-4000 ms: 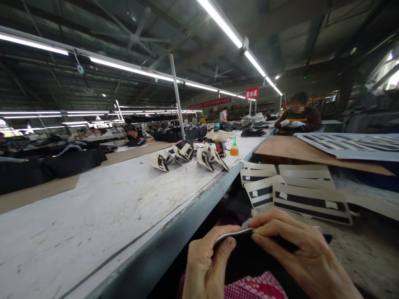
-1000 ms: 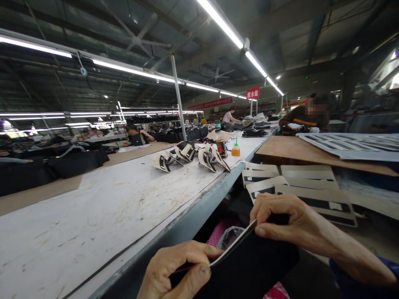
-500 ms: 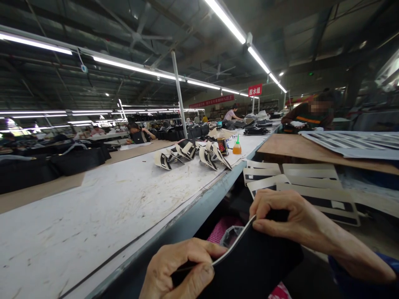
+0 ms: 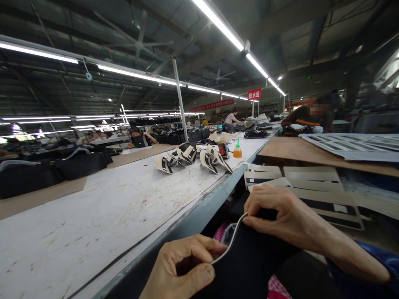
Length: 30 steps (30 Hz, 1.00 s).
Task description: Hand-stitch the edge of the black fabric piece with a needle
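Note:
A black panel with a pale edge (image 4: 249, 257) is held between my two hands, its rim bent into a curve. My left hand (image 4: 187, 265) pinches the rim at the lower left between thumb and fingers. Higher up and to the right, my right hand (image 4: 274, 211) grips the same rim, thumb on the near side. Most of the panel hangs below the hands, and its lower end is out of view. Behind the right hand lie flat cream panels with black strips (image 4: 330, 203).
A long white worktable (image 4: 109, 224) with stains runs along the left. On it stand curved cream-and-black pieces (image 4: 187, 153), a dark can (image 4: 223, 149) and an orange glue bottle (image 4: 237, 150). A brown board (image 4: 286, 151) lies right, with a gloved co-worker (image 4: 305, 118) behind it.
My right hand has shifted slightly left and up, and the panel's rim now bends more sharply. Both hands keep their hold.

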Tool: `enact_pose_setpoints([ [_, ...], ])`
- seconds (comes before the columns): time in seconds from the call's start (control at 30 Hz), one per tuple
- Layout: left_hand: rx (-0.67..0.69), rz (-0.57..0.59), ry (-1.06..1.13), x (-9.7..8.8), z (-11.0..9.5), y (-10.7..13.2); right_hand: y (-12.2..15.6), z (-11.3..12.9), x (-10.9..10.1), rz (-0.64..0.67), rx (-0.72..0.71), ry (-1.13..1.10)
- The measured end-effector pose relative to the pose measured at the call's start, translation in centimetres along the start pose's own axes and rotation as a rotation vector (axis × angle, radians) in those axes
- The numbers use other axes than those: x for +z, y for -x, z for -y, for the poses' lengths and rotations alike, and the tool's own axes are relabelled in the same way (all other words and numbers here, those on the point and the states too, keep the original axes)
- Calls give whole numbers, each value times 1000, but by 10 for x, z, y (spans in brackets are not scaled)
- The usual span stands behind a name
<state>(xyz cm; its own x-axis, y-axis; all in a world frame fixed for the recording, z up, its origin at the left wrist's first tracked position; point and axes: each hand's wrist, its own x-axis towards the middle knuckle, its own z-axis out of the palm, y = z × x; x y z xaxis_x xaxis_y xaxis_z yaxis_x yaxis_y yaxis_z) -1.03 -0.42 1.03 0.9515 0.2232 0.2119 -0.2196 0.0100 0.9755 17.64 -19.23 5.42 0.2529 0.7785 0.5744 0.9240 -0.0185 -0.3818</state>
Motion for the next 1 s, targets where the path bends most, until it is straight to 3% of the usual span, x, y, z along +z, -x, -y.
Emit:
enact_pose_setpoints([
  [0.13, -102, 138, 81, -3, -4, -11, -4, 2, -5, -32, -120, 147],
  [0.3, -59, 219, -19, -3, -5, -25, -9, 5, -9, -21, -274, 324],
  [0.57, -4, -60, -341, 14, 1, -36, -8, 13, -2, 32, -283, 309],
  [0.67, 142, -132, -496, 20, 3, -36, -8, 13, -3, 13, -268, 290],
  [0.83, 507, -107, -642, 34, 14, -41, -8, 13, 0, 52, -202, 217],
  [0.93, 737, -204, -873, 38, 25, -46, -6, 12, 3, 61, -178, 180],
  [1.0, 789, -285, -1009, 37, 33, -49, -3, 11, 6, 6, -230, 245],
])
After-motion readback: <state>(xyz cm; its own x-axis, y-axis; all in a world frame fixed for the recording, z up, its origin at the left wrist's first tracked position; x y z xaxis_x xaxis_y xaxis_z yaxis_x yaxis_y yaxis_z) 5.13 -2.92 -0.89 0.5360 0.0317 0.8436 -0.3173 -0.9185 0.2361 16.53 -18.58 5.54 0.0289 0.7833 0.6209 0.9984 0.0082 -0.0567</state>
